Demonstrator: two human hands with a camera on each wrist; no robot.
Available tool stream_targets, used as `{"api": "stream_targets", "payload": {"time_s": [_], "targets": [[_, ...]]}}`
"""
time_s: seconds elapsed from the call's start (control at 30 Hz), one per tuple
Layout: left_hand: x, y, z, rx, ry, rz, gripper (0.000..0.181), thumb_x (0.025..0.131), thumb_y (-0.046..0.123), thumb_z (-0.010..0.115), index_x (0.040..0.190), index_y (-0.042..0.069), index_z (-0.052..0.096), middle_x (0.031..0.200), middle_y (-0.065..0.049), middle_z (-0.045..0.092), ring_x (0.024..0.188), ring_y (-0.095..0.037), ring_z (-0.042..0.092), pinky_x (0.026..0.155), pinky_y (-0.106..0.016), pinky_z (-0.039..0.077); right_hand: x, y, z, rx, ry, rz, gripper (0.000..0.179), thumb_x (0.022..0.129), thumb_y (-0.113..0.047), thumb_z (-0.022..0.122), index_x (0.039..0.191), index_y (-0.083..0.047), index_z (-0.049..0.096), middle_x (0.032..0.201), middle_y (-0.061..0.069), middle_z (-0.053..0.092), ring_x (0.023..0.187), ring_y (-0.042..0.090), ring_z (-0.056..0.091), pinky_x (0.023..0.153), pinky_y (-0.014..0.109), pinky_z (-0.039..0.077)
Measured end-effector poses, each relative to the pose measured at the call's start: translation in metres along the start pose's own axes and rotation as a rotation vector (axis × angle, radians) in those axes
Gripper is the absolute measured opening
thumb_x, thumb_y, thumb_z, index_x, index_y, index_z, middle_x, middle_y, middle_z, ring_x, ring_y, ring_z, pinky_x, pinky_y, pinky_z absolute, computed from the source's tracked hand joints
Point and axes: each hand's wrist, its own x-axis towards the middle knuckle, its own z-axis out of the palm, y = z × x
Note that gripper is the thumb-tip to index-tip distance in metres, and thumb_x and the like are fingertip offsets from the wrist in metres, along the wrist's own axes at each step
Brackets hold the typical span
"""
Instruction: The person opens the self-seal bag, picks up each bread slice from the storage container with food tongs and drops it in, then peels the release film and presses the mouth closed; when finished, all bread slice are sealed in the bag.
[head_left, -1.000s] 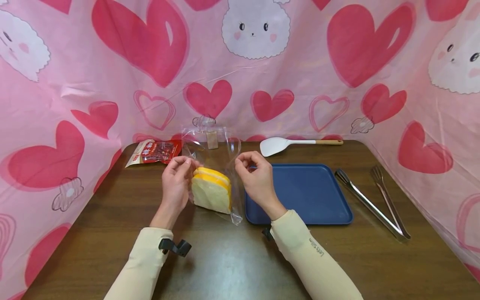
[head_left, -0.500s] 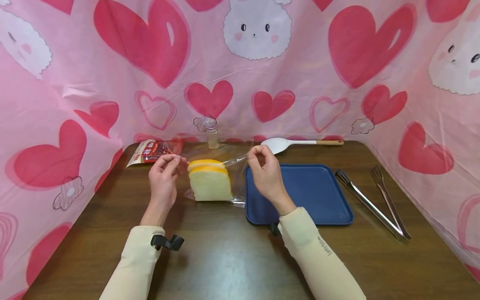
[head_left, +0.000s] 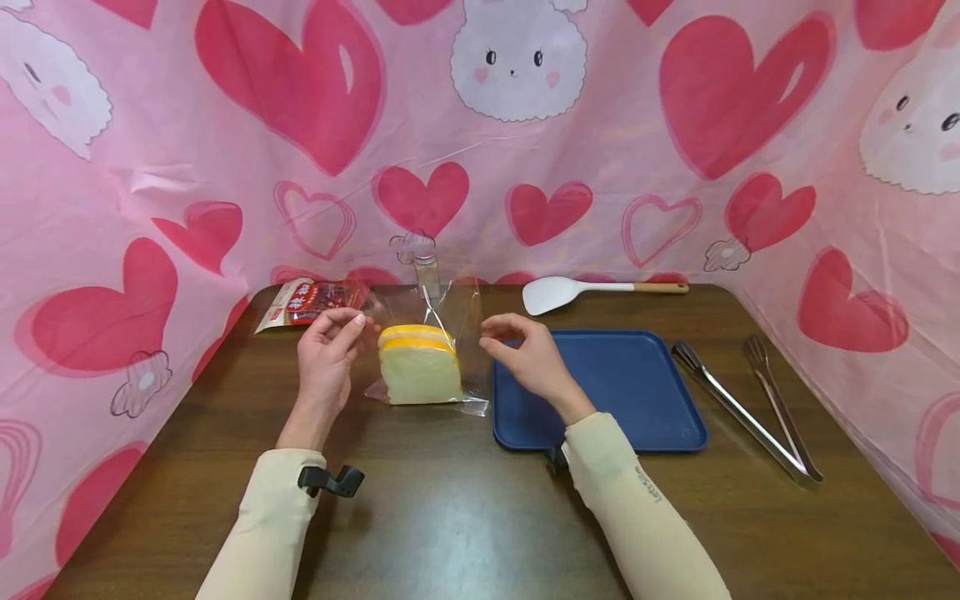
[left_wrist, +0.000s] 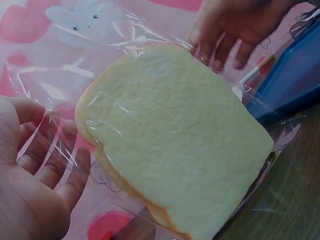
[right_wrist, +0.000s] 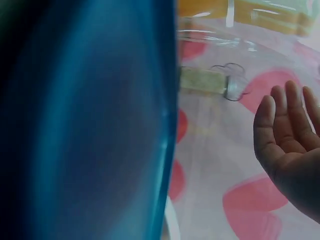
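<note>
A clear plastic bag point(head_left: 471, 358) stands on the table with thick bread slices point(head_left: 420, 377) with yellow crusts upright inside it. My left hand point(head_left: 327, 354) pinches the bag's upper left edge between thumb and forefinger. At the bag's right edge is my right hand point(head_left: 534, 357), thumb and fingers apart and holding nothing. In the left wrist view the bread point(left_wrist: 175, 135) fills the middle, and the film stretches over the fingers of my left hand point(left_wrist: 35, 175). The right wrist view has my right hand point(right_wrist: 292, 140) with its fingers extended.
A blue tray point(head_left: 615, 387) lies right of the bag, partly under my right hand. Metal tongs point(head_left: 750, 417) rest beyond it. Along the back are a red snack packet point(head_left: 307, 302), a small glass jar point(head_left: 427, 273) behind the bag, and a white spatula point(head_left: 558, 293) with a wooden handle.
The hands have moved apart and the bread in its bag has been stood upright. My right hand has let go of the bag's right edge, and the bag's top has sprung back up.
</note>
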Motion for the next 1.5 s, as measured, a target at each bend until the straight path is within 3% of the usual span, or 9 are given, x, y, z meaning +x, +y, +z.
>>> {"api": "stream_targets", "payload": {"time_s": [0.17,0.4,0.6,0.77,0.9,1.07,1.27,1.37,1.5], "targets": [[-0.001,0.0,-0.002,0.013,-0.008,-0.004,0.016,0.102,0.0,0.064,0.094,0.012,0.07,0.085,-0.001,0.075,0.079,-0.013,0.076,0.079,-0.027,0.064,0.001,0.005,0.005,-0.12,0.004,-0.005,0.014,0.096,-0.012,0.077,0.108,-0.006,0.078,0.099,0.011,0.079,0.089,0.021,0.071,0.077,0.025,0.053],[0.002,0.004,-0.01,0.022,-0.009,0.006,0.014,0.101,0.002,0.068,0.095,0.013,0.072,0.087,-0.001,0.076,0.08,-0.014,0.076,0.081,-0.028,0.064,0.002,0.003,-0.001,-0.067,0.051,-0.03,0.006,0.098,-0.007,0.071,0.098,-0.002,0.075,0.091,0.015,0.077,0.084,0.02,0.071,0.076,0.025,0.053],[0.001,0.006,-0.015,0.026,-0.04,-0.004,0.01,0.1,0.004,0.07,0.096,0.013,0.072,0.089,-0.003,0.075,0.08,-0.015,0.074,0.081,-0.028,0.064,0.011,0.001,0.011,0.0,-0.034,0.016,0.03,0.099,-0.015,0.074,0.126,-0.001,0.071,0.116,0.017,0.077,0.106,0.029,0.071,0.091,0.035,0.056],[0.0,0.004,-0.016,0.029,-0.078,-0.015,0.012,0.101,0.003,0.068,0.096,0.013,0.071,0.088,-0.001,0.075,0.081,-0.014,0.075,0.08,-0.025,0.063,0.025,-0.004,0.03,0.047,-0.037,0.053,0.04,0.099,-0.015,0.072,0.136,-0.001,0.067,0.122,0.02,0.076,0.112,0.032,0.071,0.093,0.031,0.056],[-0.001,0.003,-0.017,0.046,-0.099,-0.02,0.013,0.102,0.003,0.066,0.097,0.013,0.072,0.088,-0.001,0.076,0.082,-0.014,0.075,0.08,-0.025,0.063,0.034,-0.014,0.041,0.041,0.008,0.068,0.032,0.098,-0.016,0.075,0.126,-0.002,0.073,0.113,0.017,0.076,0.099,0.027,0.069,0.083,0.025,0.055],[-0.002,0.003,-0.019,0.046,-0.119,-0.01,0.015,0.103,0.002,0.065,0.096,0.014,0.072,0.087,0.0,0.076,0.083,-0.014,0.074,0.08,-0.026,0.062,0.035,-0.025,0.046,-0.053,0.053,0.059,0.016,0.096,-0.017,0.076,0.106,-0.005,0.08,0.096,0.013,0.076,0.085,0.021,0.063,0.073,0.023,0.05],[-0.002,0.011,-0.031,0.092,-0.094,0.015,0.012,0.102,0.0,0.065,0.098,0.009,0.072,0.088,-0.001,0.076,0.079,-0.014,0.076,0.079,-0.029,0.065,0.022,-0.025,0.031,-0.039,0.133,0.065,0.01,0.097,-0.012,0.071,0.097,-0.003,0.075,0.092,0.016,0.074,0.082,0.018,0.062,0.075,0.026,0.048],[0.0,0.017,-0.038,0.149,-0.116,0.051,0.007,0.099,-0.002,0.068,0.103,0.001,0.073,0.087,-0.002,0.077,0.075,-0.013,0.077,0.075,-0.03,0.065,0.016,-0.022,0.021,0.0,0.12,0.07,0.008,0.098,-0.009,0.071,0.096,-0.002,0.074,0.093,0.018,0.076,0.081,0.017,0.063,0.075,0.026,0.048],[0.001,0.027,-0.043,0.227,-0.168,0.105,0.008,0.096,-0.004,0.073,0.103,-0.001,0.075,0.085,-0.001,0.077,0.07,-0.013,0.077,0.071,-0.03,0.064,0.013,-0.023,0.013,0.029,0.092,0.05,0.009,0.098,-0.01,0.073,0.098,-0.002,0.075,0.094,0.017,0.078,0.082,0.013,0.067,0.074,0.025,0.05]]}}
